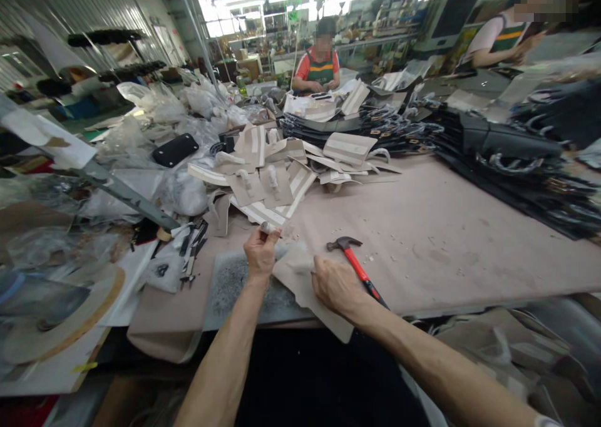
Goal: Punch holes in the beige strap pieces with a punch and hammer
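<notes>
My left hand [260, 252] is closed in a pinch on a small pale piece at the top of a beige leather panel [300, 283] lying over a grey stone slab [235, 289]. My right hand [334, 284] presses down on the same panel with its fingers curled, near the table's front edge. A red-handled hammer [355, 264] lies on the table just right of my right hand, not held.
A heap of beige and white striped panels [277, 176] lies behind my hands. Black bags and straps [507, 151] pile up at the right. Plastic bags and tools clutter the left. Two other people work at the far end of the table [446, 226].
</notes>
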Tool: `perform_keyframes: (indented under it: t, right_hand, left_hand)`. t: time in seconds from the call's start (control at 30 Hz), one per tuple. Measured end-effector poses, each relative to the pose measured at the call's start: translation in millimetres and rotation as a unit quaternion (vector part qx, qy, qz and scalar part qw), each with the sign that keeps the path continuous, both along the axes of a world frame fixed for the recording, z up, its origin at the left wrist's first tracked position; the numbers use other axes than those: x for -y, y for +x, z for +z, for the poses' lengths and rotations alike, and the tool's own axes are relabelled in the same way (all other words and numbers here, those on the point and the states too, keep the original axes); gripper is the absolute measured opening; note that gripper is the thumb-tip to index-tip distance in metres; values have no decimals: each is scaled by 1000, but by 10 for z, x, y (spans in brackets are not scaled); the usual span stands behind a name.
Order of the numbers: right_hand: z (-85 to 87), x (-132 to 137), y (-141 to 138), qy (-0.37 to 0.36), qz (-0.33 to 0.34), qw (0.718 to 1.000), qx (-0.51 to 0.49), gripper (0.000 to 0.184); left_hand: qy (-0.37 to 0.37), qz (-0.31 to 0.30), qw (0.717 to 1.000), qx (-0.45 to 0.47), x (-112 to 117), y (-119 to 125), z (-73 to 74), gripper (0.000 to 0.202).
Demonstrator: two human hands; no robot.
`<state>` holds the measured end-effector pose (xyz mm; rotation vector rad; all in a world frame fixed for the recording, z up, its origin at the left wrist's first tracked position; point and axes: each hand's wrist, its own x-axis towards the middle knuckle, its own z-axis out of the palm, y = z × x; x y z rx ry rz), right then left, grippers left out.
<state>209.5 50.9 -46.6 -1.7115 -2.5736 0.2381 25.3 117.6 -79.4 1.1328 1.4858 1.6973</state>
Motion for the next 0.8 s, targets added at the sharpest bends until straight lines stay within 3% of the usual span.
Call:
perform_keyframes:
  t: [0.07, 0.13, 0.27, 0.4, 0.57, 0.7, 0.8]
  right_hand:
    - [1, 8, -36, -31, -61, 997, -45, 28]
    - [-43, 42, -96, -57, -90, 991, -84, 33]
    - [-160, 162, -229, -83, -104, 984, -118, 45]
    - [-202, 236, -288, -107, -118, 978, -135, 55]
    - [-274, 264, -331, -151, -115, 964, -187, 63]
    - [-346, 265, -284, -180, -90, 932, -303, 60]
    - [-402, 193, -82, -135, -128, 920, -344, 50]
  left_hand:
    - [21, -35, 999, -22, 65, -2, 148, 26]
    - [5, -80, 996, -31, 120, 48, 161, 22]
    - [-59, -137, 988, -32, 145, 169, -140, 19]
    - [-72, -119, 990, -22, 130, 180, -415, 20]
    - [-83, -139, 986, -35, 153, 134, -442, 22]
    - [-89, -155, 984, -27, 156, 112, -446, 22]
    - [-95, -171, 981, -11, 142, 96, -483, 22]
